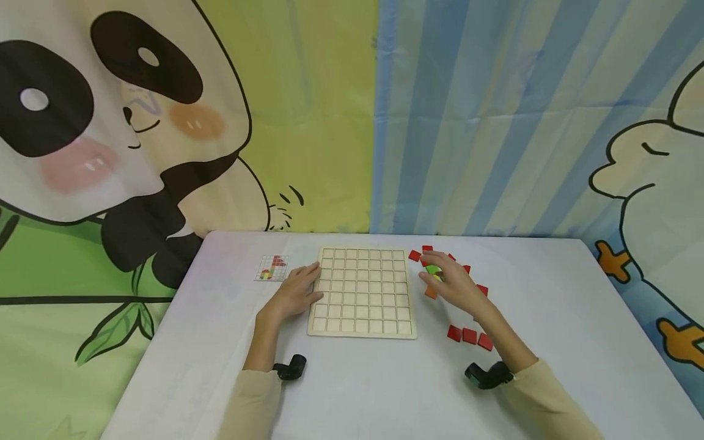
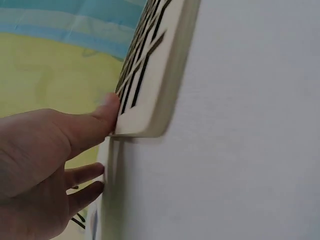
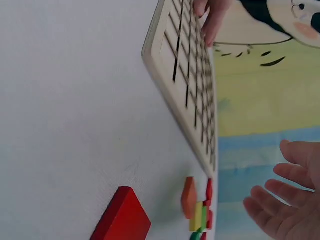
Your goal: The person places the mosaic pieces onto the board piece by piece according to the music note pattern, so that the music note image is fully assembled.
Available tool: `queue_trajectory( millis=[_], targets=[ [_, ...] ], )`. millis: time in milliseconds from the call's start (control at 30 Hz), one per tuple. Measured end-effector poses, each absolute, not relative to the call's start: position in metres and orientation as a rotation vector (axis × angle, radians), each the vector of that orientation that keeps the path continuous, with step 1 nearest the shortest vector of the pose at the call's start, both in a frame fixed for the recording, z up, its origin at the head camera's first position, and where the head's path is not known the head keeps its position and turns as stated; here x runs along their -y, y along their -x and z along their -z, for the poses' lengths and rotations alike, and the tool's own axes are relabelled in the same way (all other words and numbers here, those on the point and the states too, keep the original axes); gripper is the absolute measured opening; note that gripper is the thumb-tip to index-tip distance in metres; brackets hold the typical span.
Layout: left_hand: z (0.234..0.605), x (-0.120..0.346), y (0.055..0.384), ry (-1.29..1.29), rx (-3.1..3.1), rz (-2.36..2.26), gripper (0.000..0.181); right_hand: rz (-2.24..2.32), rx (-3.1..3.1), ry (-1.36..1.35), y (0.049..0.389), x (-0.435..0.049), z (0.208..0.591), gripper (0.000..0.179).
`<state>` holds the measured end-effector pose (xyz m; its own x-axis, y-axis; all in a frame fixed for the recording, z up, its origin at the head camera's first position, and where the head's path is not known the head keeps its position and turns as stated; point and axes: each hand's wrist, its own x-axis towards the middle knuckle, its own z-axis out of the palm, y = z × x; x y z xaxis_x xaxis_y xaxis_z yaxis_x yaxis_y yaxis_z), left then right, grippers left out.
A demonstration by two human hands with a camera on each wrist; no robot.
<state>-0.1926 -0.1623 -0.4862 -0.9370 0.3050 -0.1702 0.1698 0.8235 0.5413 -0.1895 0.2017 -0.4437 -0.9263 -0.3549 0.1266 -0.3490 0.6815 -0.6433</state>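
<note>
Left hand (image 1: 296, 289) unclenched against the gridded board (image 1: 363, 293), right hand (image 1: 455, 283) loose and empty above coloured tiles (image 1: 432, 269).

Red, orange, green tiles (image 1: 470, 336); pale gridded board (image 1: 363, 293); blue-striped backdrop (image 1: 467, 122); beige sleeves (image 1: 253, 400).
</note>
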Motion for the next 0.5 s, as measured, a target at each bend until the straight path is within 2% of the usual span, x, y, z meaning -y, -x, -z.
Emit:
queue_trajectory(
  millis=[233, 500],
  targets=[
    [0.498, 0.16, 0.191, -0.368, -2.78, -0.686, 0.068, 0.963, -2.896, 0.58, 0.232, -0.19, 0.463, 0.041],
    [0.498, 0.161, 0.19, -0.356, -2.747, -0.774, 0.061, 0.782, -2.869, 0.393, 0.251, -0.18, 0.47, 0.047]
  ],
)
